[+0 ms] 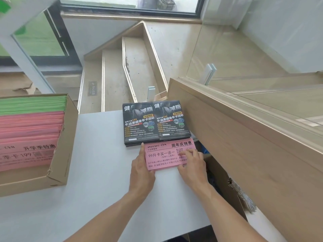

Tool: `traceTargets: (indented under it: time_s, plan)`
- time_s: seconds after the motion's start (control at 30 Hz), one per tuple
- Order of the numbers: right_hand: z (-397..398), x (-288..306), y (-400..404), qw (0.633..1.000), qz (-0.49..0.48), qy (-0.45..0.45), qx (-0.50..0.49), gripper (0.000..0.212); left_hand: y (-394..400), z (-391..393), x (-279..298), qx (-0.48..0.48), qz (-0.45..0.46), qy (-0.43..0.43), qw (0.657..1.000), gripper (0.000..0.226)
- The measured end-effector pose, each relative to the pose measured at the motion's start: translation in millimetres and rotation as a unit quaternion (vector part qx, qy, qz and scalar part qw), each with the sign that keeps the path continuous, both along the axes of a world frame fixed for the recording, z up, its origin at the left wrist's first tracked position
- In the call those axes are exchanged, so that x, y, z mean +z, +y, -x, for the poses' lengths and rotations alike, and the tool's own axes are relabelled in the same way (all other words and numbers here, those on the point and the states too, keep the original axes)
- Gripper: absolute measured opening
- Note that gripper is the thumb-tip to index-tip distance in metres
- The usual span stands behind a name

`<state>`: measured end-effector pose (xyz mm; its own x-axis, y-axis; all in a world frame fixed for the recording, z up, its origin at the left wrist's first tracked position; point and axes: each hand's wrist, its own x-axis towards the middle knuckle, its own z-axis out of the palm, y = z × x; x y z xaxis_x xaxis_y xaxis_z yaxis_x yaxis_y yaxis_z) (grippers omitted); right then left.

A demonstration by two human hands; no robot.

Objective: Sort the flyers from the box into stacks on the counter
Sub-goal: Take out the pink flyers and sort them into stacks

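My left hand [142,165] lies flat with straight fingers along the left edge of a pink flyer [167,154] on the white counter [97,172]; my right hand [191,164] presses spread fingers onto its right end. Just beyond, touching it, sit two side-by-side stacks of black flyers [154,122]. Off left, the cardboard box [59,165] holds pink flyers [29,135], with green flyers [33,104] behind them

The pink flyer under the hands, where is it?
In the head view the pink flyer lies flat on the white counter, right of centre, just in front of the black stack, with the left hand and right hand on its sides.
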<state>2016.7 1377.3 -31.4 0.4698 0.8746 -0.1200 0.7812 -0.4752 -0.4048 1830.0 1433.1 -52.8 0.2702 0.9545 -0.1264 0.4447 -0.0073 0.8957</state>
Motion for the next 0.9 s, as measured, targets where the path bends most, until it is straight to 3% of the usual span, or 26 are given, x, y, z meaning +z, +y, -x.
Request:
traceTargets:
  time_s: [0.23,0.33,0.47,0.67,0.9]
  plan:
    - [12,8,1,0.998,0.042,-0.049,0.005,0.044,-4,4,1,0.010,0.019,-0.005,1.000,0.110]
    - [32,13,9,0.999,-0.008,-0.036,0.028,0.045,-10,14,13,0.036,0.022,-0.015,0.999,0.104]
    - [78,22,34,0.990,-0.103,0.010,0.100,0.041,-20,44,35,0.114,-0.058,-0.041,0.991,0.084]
    - [172,45,75,0.948,-0.178,0.100,0.243,0.033,-22,126,84,0.232,-0.166,-0.063,0.957,0.058]
    - [293,75,128,0.903,-0.205,0.059,0.374,0.039,17,260,102,0.313,-0.215,0.016,0.925,0.048]
